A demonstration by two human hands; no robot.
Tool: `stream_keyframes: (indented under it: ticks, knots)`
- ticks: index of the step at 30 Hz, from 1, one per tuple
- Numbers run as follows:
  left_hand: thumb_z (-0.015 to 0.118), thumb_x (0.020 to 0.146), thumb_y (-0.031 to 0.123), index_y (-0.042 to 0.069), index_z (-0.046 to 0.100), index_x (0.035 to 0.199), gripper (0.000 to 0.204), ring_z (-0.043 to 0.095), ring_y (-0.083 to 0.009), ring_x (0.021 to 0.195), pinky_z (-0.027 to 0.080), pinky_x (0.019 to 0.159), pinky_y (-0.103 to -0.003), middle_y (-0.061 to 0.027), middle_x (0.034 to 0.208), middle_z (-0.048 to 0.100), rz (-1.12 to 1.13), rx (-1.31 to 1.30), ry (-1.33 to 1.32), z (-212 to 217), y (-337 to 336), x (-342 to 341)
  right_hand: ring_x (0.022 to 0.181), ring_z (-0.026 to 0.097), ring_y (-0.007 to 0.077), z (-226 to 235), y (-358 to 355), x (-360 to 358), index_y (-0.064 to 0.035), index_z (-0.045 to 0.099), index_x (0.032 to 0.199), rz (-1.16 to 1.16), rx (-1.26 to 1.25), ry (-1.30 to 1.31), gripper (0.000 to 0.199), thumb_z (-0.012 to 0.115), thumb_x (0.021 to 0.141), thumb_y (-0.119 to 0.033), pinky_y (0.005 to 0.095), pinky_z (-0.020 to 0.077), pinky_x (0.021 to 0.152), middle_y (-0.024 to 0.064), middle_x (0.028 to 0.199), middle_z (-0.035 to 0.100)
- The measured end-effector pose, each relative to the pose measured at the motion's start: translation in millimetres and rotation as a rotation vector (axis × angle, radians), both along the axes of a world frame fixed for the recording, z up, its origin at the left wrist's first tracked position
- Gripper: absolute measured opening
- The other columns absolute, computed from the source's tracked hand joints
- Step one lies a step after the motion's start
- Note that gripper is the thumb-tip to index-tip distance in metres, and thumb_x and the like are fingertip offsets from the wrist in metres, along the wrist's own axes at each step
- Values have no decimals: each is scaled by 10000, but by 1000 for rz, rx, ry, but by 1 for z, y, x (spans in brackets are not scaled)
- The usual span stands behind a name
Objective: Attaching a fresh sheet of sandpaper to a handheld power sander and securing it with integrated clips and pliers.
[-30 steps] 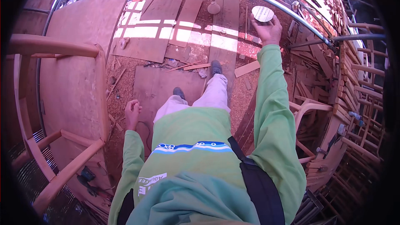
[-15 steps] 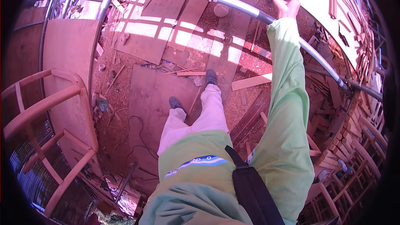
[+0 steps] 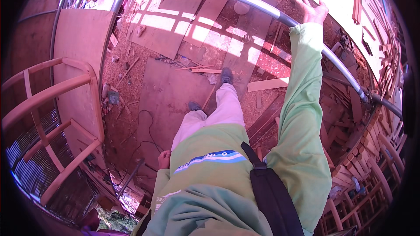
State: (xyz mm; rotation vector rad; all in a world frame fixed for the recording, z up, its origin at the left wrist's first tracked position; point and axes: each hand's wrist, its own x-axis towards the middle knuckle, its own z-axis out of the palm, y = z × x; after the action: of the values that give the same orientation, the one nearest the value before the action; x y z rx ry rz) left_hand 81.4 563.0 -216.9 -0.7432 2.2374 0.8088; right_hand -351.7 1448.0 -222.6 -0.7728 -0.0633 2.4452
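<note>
My right hand (image 3: 313,11) is raised at arm's length, in a light green sleeve. Its fingers are spread and it rests against a grey metal pipe (image 3: 262,5) that curves across the top of the view. It holds nothing. My left hand (image 3: 164,159) hangs by my hip with the fingers curled loosely and nothing visible in them. My legs in pale trousers and dark shoes (image 3: 226,75) stand on brown boards (image 3: 168,96) laid over sawdust. A black strap (image 3: 271,192) crosses my chest.
A wooden chair frame (image 3: 52,105) stands close on the left, next to a large upright board (image 3: 78,48). Stacked wood offcuts and chair parts (image 3: 367,148) fill the right side. A loose plank (image 3: 267,85), a black cable (image 3: 146,131) and a round white object (image 3: 241,7) lie on the floor.
My right hand has slid to the right along the pipe and the arm has stretched out. My left hand has dropped lower beside my hip. My feet have shifted on the boards.
</note>
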Motion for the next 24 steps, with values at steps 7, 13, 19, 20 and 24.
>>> stream_keyframes:
  ticks: [7,13,19,20,24]
  knots:
    - [696,988,79,-16,731,1088,143,701,-138,871,570,814,-302,-76,944,760,87,37,22,-7,2,28,1589,-29,531,41,-37,-8,-10,-180,1638,40,90,-49,1004,505,1032,-426,821,191,1196,305,1712,-164]
    - [744,913,89,21,657,1031,162,729,-198,820,590,743,-359,-88,907,748,337,-109,167,-44,-7,103,1513,320,545,-45,-98,82,56,121,1608,332,128,-341,851,644,1026,-281,743,279,1231,323,1654,222]
    - [701,955,156,49,581,1010,170,702,-229,614,571,565,-401,-95,794,716,783,-37,154,-43,28,161,1427,495,447,-102,-363,215,93,422,1412,1067,25,-631,524,559,1077,-285,629,417,1206,296,1508,490]
    - [690,972,183,37,580,1046,198,695,-231,577,558,526,-410,-108,790,719,787,-71,113,-54,28,172,1409,522,428,-90,-411,231,76,456,1410,1218,63,-633,512,584,1063,-278,608,440,1193,276,1486,518]
    - [620,1030,310,-5,608,1072,318,710,-237,564,549,494,-419,-138,757,730,1096,-123,156,-96,31,297,1268,639,355,-52,-617,275,32,507,1368,1948,428,-189,482,616,1061,-323,515,549,1067,222,1357,615]
